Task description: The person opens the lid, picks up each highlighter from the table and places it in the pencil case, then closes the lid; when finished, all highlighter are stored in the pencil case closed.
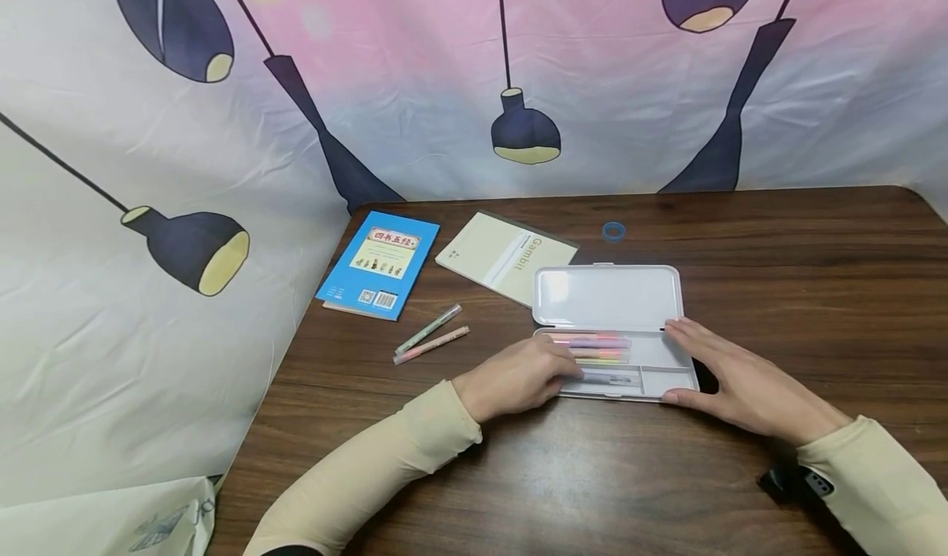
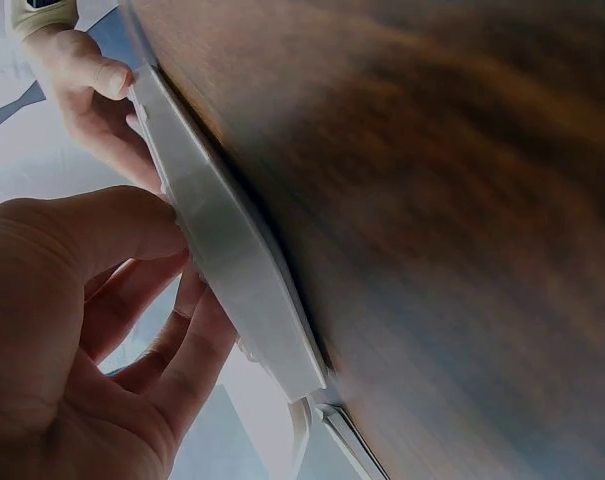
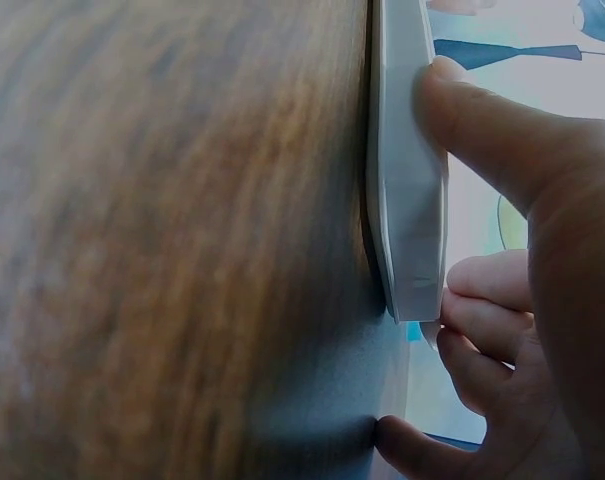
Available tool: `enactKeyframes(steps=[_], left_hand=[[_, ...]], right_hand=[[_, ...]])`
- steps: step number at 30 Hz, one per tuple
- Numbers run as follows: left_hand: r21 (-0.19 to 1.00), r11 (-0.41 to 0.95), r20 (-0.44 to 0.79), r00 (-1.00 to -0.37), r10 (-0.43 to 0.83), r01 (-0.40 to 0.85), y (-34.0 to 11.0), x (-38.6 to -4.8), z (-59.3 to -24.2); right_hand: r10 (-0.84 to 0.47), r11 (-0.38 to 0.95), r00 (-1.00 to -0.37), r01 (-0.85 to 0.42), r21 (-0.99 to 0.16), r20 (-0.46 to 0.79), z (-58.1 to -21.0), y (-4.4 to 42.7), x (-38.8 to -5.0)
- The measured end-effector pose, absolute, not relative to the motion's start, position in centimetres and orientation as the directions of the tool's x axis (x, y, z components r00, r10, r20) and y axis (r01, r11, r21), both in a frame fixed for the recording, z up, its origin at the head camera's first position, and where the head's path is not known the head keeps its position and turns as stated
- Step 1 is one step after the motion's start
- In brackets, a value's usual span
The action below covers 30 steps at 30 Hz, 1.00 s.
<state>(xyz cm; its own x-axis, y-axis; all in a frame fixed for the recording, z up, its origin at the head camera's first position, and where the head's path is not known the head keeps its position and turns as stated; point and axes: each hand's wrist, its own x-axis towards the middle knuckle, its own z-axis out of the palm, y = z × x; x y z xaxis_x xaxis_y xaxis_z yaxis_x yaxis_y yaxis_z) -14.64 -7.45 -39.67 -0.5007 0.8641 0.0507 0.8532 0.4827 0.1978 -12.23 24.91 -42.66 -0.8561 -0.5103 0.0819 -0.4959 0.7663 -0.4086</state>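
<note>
Cream left sleeve (image 1: pixel 355 474) nearest the head camera, running up to the left hand (image 1: pixel 518 373) at the front left of a white pencil case (image 1: pixel 669 382). Case sits on the wooden table (image 1: pixel 815 293) between both hands, lid (image 1: pixel 607 297) folded back away from the person. Left fingers bend down over a clear-barrelled pen (image 1: pixel 613 379) in the front left compartment; cannot tell whether they pinch it or merely touch it, as the fingertips are hidden. Right hand (image 1: pixel 751 383): thumb and fingers spread apart, lying against the case's right end, gripping nothing else. Step in hand, as judged: stowing pens, right hand steadying. Next move likely calls for leaving the clear pen flat, then reaching to the loose green pen (image 1: pixel 429 330) and pink pen (image 1: pixel 433 345), turning each to suit the case. Orientation: case long axis left to right, hinge on the far side; clear pen and pastel pens (image 1: pixel 600 344) inside lie parallel to it. Loose pair slant, right ends farther away. Tip direction unclear.
</note>
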Motion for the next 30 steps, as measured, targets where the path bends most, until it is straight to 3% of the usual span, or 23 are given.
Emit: enactKeyframes(steps=[15,30], left_hand=[[0.191,0.472,0.085,-0.493,0.866,0.861,-7.54,-14.54,-39.83],[0.213,0.517,0.076,-0.542,0.837,0.829,-7.58,-14.31,-39.87]], right_hand=[[-0.515,0.765,-0.855,-0.493,-0.415,0.066,-42.42,24.74,-12.19],[-0.503,0.778,-0.863,-0.478,-0.408,0.05,-42.64,24.8,-12.26]])
